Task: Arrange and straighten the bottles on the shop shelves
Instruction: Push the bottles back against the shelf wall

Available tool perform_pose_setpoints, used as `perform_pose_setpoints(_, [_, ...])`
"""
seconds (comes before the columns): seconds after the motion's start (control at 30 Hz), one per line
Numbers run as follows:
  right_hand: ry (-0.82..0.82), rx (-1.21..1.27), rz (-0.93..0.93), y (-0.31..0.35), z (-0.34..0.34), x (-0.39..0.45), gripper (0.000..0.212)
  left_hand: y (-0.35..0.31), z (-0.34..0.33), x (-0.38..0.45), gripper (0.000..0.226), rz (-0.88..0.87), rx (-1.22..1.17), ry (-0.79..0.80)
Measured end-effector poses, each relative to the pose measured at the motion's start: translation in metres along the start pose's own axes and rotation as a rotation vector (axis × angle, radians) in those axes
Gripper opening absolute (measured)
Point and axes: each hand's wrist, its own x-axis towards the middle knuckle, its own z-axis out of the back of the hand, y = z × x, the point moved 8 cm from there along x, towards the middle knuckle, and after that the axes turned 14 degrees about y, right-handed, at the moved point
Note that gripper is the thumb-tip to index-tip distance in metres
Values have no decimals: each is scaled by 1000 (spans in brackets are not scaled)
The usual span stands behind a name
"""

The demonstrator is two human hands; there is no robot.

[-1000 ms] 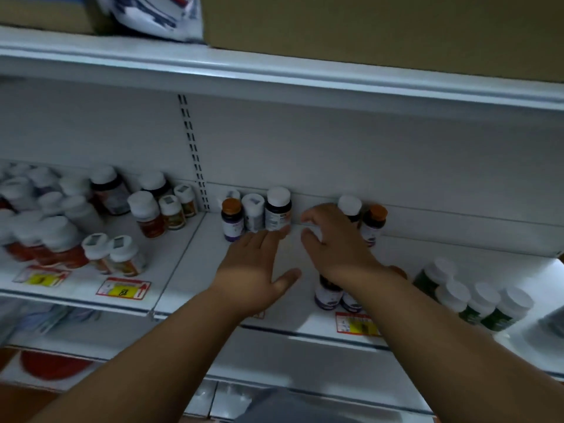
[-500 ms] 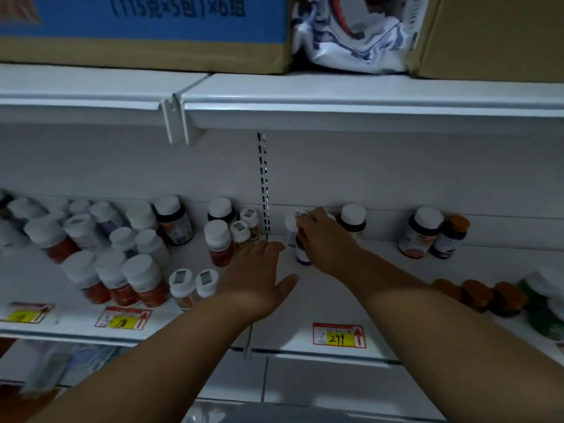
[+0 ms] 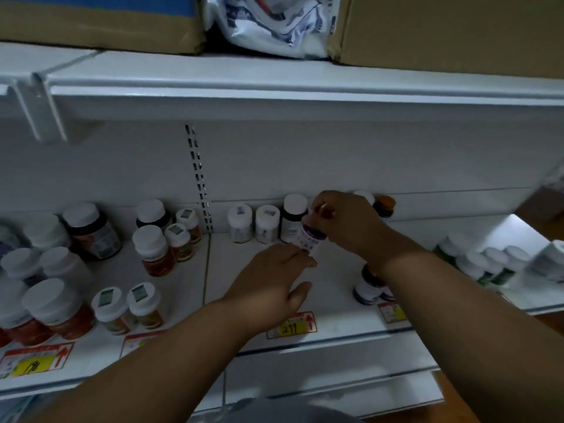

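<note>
Right hand (image 3: 345, 222): fingers (image 3: 319, 209) curled round the top of a small white plastic bottle with a purple label (image 3: 311, 238), gripping it tilted, base toward the near left, above the white metal shelf (image 3: 335, 288). Left hand (image 3: 270, 283): fingers straight and close together, fingertips touching the lower edge of the same bottle, thumb spread to the right; palm faces down over the shelf.

Just behind the held bottle, at the far back panel, stand a dark bottle with a white cap (image 3: 293, 218) and two small white bottles with labelled caps (image 3: 253, 222), upright in a row. An orange-capped dark bottle (image 3: 385, 206) shows right of the right hand. Near the right wrist, a dark bottle with a purple label (image 3: 367, 285) stands at the front edge.

Left bay: round amber and red-tinted plastic bottles with smooth white caps (image 3: 61, 309), loosely grouped. Far right: green-labelled white-capped bottles (image 3: 488, 264), blurred.

Shelf surface smooth, painted white, with a slotted upright (image 3: 200, 181) in the back panel. Red-and-yellow price tags (image 3: 291, 326) on the front rail. On the upper shelf: brown cardboard boxes (image 3: 442, 32) and a crumpled white printed bag (image 3: 271, 22).
</note>
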Motion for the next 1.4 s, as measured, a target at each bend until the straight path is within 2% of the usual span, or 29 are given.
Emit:
perform_pose_setpoints(0.1, [-24, -34, -10, -24, 25, -15, 21, -37, -9, 24, 36, -103, 66, -35])
perform_pose_setpoints(0.17, [13, -54, 22, -41, 34, -19, 15, -57, -21, 39, 37, -110, 95, -19])
perform_pose_setpoints(0.33, [127, -254, 94, -76, 36, -20, 14, -90, -46, 61, 45, -40, 119, -41])
perform_pose_setpoints(0.4, [226, -210, 142, -85, 27, -21, 8, -96, -53, 68, 50, 5, 122, -55])
perform_pose_setpoints(0.47, [318, -194, 183, -92, 17, -22, 20, -102, -57, 76, 49, 52, 128, -74])
perform_pose_setpoints(0.57, [404, -206, 216, -105, 4, -21, 4, -109, -58, 81, 45, 114, 138, -97])
perform_pose_setpoints(0.8, [505, -224, 290, -104, -6, -14, 31, -114, -56, 82, 48, 183, 141, -126])
perform_pose_setpoints(0.87, [528, -226, 271, -106, -9, -13, 27, -115, -57, 82, 48, 198, 149, -113])
perform_pose_setpoints(0.93, [415, -206, 222, -112, 4, -6, 27, -115, -58, 83, 47, 203, 165, -109])
perform_pose_setpoints(1.03, [59, -223, 143, -124, 47, 13, 32, -110, -53, 81, 48, 225, 140, -154])
perform_pose_setpoints(1.07, [35, -249, 110, -130, 54, 19, 36, -109, -51, 81, 49, 231, 130, -175])
perform_pose_setpoints(1.2, [218, -385, 59, -144, 35, 36, 48, -102, -43, 81, 41, 227, 117, -217])
perform_pose_setpoints(1.3, [180, -414, 115, -137, 28, 38, 45, -92, -36, 79, 36, 212, 119, -251])
perform_pose_setpoints(1.4, [150, -437, 78, -134, 33, 42, 41, -83, -31, 76, 34, 216, 96, -287])
